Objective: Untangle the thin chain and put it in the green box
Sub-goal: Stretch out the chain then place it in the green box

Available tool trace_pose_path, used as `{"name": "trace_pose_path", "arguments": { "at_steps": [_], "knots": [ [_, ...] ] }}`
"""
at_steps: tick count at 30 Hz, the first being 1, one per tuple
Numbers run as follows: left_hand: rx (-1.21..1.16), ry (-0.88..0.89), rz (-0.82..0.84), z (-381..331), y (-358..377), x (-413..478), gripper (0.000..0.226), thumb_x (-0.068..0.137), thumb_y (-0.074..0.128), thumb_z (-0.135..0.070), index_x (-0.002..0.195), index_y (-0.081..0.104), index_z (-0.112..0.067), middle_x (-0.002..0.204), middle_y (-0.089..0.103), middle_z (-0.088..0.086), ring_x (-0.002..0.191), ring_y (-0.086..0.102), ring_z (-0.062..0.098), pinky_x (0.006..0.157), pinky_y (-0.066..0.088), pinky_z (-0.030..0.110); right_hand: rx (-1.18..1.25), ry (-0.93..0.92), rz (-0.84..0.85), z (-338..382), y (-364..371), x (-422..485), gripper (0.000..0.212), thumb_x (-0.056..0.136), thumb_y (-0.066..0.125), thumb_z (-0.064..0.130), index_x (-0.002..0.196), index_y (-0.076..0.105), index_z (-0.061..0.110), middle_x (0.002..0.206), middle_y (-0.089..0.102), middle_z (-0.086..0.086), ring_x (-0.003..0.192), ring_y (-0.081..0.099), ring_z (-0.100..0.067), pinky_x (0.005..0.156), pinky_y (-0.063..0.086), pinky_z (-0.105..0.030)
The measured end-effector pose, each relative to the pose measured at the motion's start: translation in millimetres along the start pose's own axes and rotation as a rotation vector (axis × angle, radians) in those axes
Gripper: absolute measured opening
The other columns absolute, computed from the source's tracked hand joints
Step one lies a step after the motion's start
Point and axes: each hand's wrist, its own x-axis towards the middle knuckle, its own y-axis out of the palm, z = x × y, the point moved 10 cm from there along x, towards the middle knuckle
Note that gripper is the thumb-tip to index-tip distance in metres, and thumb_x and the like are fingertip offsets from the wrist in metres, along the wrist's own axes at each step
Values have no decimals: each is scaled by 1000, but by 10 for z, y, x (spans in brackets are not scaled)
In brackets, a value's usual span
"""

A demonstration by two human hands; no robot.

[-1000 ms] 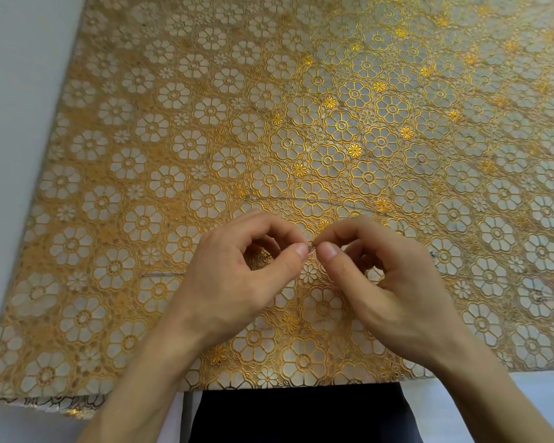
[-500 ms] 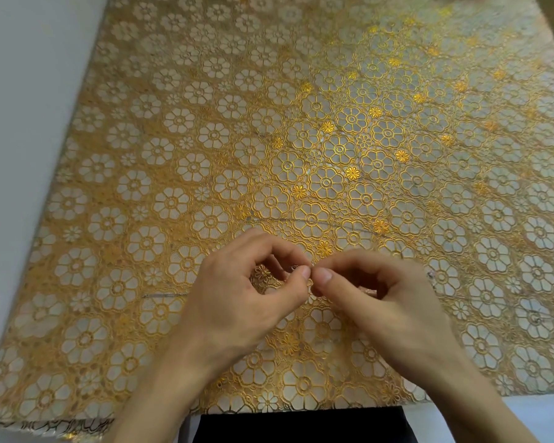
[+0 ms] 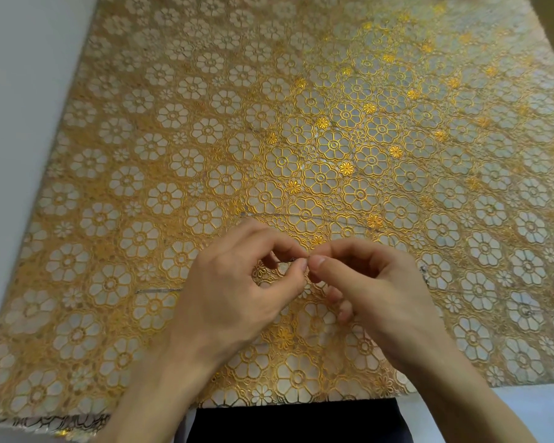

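Watching through the head camera, I see both hands meeting low in the middle of the view, above the near part of the cloth point(image 3: 205, 123). The left hand point(image 3: 237, 292) has its thumb and forefinger curled together, and its grip pinches the chain point(image 3: 304, 216) where those two tips meet. The right hand point(image 3: 375, 292) mirrors it, thumb tip against forefinger tip, its grip pinching the chain at almost the same spot. The two thumbs are just beside each other. The right hand's other fingers are curled in under the palm.

The rest of the chain lies on the cloth around the hands. One strand runs in a shallow arc just beyond the knuckles, starting above the left hand and trailing off to the right. A short straight strand lies flat to the left of the left hand. On the far side of the right hand a small dark bit sits on the cloth, with a faint strand leading on toward the right edge. I cannot tell how these strands join beneath the hands.

The cloth is gold with pale flower shapes and covers most of the table point(image 3: 20, 91), whose pale top shows along the left. A dark garment point(image 3: 295, 423) fills the bottom edge between the forearms.
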Motion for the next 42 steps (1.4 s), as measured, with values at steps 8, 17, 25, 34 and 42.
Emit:
{"name": "trace_pose_path", "arguments": {
  "at_steps": [8,17,25,34,42],
  "knots": [
    [-62,-36,-29,27,4,-48,4,83,76,-25,86,74,-24,84,67,-9,76,65,11,71,51,28,-25,-28,31,25,10,-9,9,83,70,12,76,74,15,62,65,1,48,54,-6,40,44,-22],
    [-89,-68,-31,48,3,-66,5,83,76,-26,88,75,-24,85,68,-12,78,66,11,71,51,25,-34,-81,49,9,13,-11,11,87,69,14,77,72,16,56,59,3,48,54,-8,42,45,-22],
    [-109,-92,0,72,16,-86,6,84,74,-29,89,75,-29,87,68,-15,81,66,10,72,50,22,-61,-174,85,75,38,-33,15,92,68,11,81,71,20,56,59,0,47,55,-7,43,45,-23],
    [-53,-78,-11,66,-41,-61,9,84,72,-34,91,75,-29,98,67,-16,99,64,3,85,45,11,-255,-337,36,165,40,-82,3,87,65,30,84,67,30,69,62,15,62,60,-13,46,52,-35],
    [-21,-61,58,88,-9,-24,11,82,68,-37,84,76,-28,96,67,-17,93,65,2,81,51,23,-510,-536,-23,296,79,-134,3,88,68,24,90,70,24,75,62,20,73,62,-6,59,42,-8]
  ]
}}
